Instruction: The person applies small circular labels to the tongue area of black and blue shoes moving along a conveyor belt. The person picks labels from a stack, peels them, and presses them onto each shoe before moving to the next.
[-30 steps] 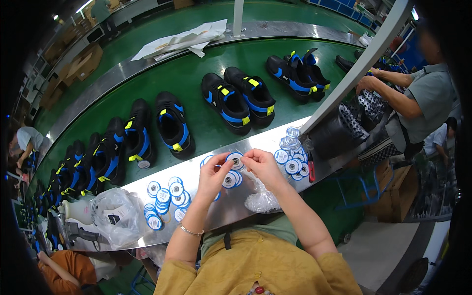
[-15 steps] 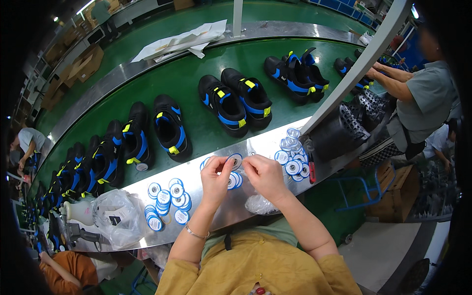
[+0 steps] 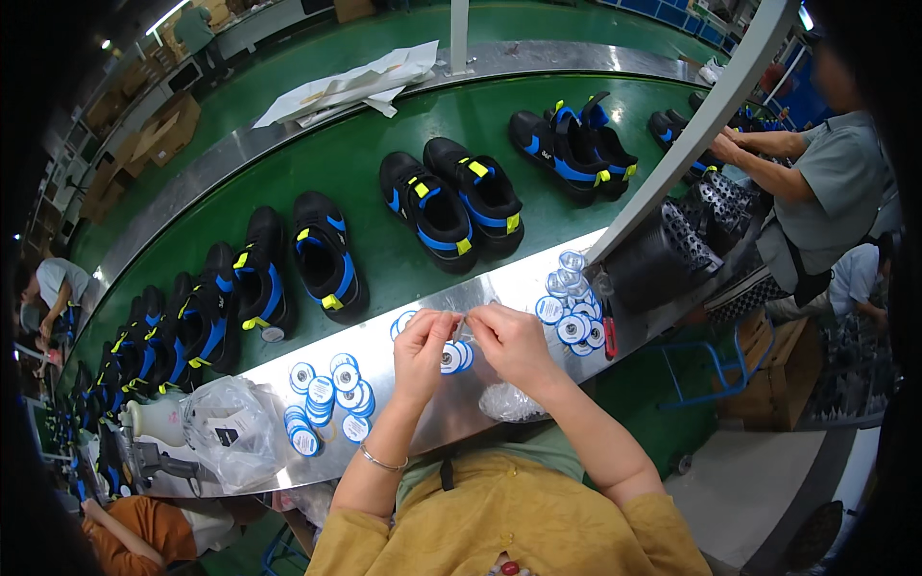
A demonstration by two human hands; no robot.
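In front of me, over the metal ledge (image 3: 403, 437), my two hands are close together with fingertips almost touching. My left hand (image 3: 419, 357) is closed in a pinch on a thin round tag (image 3: 462, 329), which shows nearly edge-on between the hands. My right hand (image 3: 515, 348) is pinched closed beside it; whatever is in its fingertips is too small to make out. Under the hands lie several more round white tags with blue rims (image 3: 451, 358). Larger groups of such tags lie to the left (image 3: 320, 389) and to the right (image 3: 573, 328).
Black-and-blue shoes (image 3: 437, 226) with yellow tabs stand in pairs along the green conveyor (image 3: 384, 125). A clear plastic bag (image 3: 230, 427) and a grey tool (image 3: 163, 459) lie left. Red-handled snips (image 3: 609, 338) lie right, near a slanted post (image 3: 696, 134). A co-worker (image 3: 836, 182) stands beyond.
The tag between my hands has turned from facing up to nearly edge-on. My right fingertips have come closer to the left ones. The shoes have shifted slightly left along the conveyor.
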